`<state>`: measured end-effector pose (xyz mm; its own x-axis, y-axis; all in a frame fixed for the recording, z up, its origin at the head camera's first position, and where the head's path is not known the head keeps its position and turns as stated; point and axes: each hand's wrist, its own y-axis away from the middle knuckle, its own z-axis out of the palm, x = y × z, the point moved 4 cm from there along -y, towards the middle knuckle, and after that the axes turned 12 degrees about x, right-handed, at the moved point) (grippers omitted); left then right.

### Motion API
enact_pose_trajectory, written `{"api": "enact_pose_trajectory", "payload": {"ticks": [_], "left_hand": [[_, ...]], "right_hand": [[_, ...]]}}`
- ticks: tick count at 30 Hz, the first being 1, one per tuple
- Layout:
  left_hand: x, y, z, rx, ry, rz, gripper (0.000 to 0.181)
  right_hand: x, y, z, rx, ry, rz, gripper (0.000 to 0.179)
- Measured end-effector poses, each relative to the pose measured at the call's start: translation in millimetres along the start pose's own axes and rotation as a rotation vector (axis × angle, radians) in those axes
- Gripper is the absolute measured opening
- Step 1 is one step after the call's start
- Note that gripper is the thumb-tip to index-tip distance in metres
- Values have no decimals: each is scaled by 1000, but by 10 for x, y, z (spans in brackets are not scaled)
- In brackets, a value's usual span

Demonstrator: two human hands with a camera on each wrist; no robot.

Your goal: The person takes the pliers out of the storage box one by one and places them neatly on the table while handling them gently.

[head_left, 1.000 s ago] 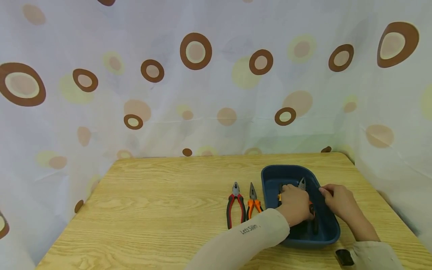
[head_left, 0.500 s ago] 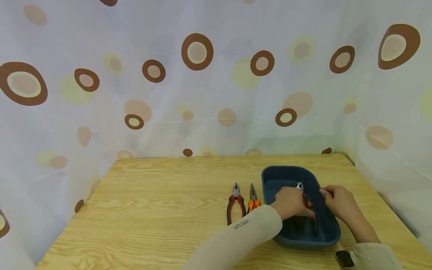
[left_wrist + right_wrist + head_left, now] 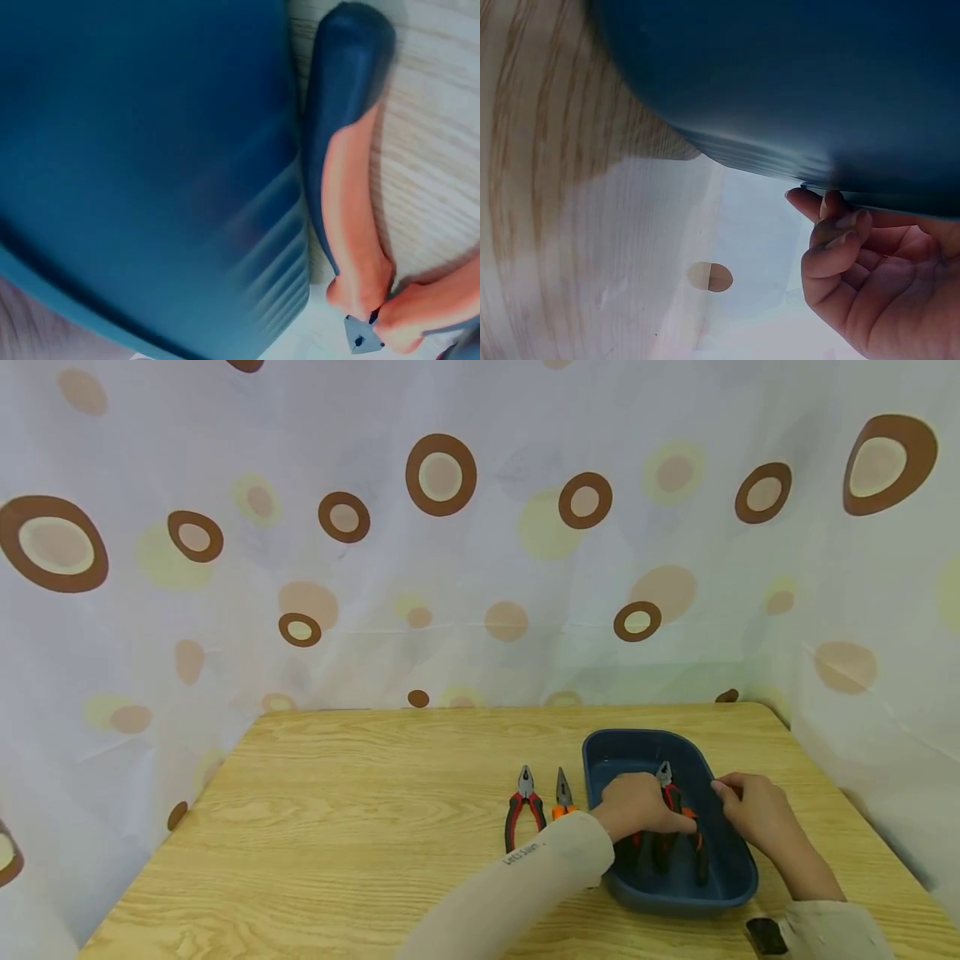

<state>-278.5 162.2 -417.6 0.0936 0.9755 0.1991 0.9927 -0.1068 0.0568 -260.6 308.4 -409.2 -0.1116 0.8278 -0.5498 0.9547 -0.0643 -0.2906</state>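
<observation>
My left hand (image 3: 636, 802) reaches down into a dark blue plastic bin (image 3: 675, 906), its thumb stretched rightward over red-and-black pliers (image 3: 670, 792). Its other fingertips are hidden, so I cannot tell what they hold; a bit of red handle shows below the palm. Another dark-handled tool (image 3: 702, 864) with an orange-red part lies along the right inside of the bin. My right hand (image 3: 757, 810) pinches the bin's right rim; in the right wrist view, that hand (image 3: 885, 285) has its fingers curled at the rim.
Left of the bin on the wooden table (image 3: 360, 810) lie red-and-black pliers (image 3: 526, 802) and orange-handled long-nose pliers (image 3: 564, 789), partly behind the left sleeve. In the left wrist view, the orange pliers (image 3: 352, 202) lie close beside the bin wall. A patterned curtain (image 3: 480, 568) hangs behind.
My left hand has moved a little leftward inside the bin, uncovering more of the red-and-black pliers there. My right hand stays at the rim.
</observation>
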Motion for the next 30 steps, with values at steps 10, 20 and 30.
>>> {"api": "enact_pose_trajectory", "payload": {"ticks": [10,20,30], "left_hand": [[-46,26,-113,21,61,39,63],[-133,35,-146,0,183,64,61],[-260,113,-241,2,289,28,52]], "right_hand": [[-7,-6,-28,15,4,-20,33],[-19,-6,-45,7,10,-16,32],[-26,5,-14,19,9,-18,31]]}}
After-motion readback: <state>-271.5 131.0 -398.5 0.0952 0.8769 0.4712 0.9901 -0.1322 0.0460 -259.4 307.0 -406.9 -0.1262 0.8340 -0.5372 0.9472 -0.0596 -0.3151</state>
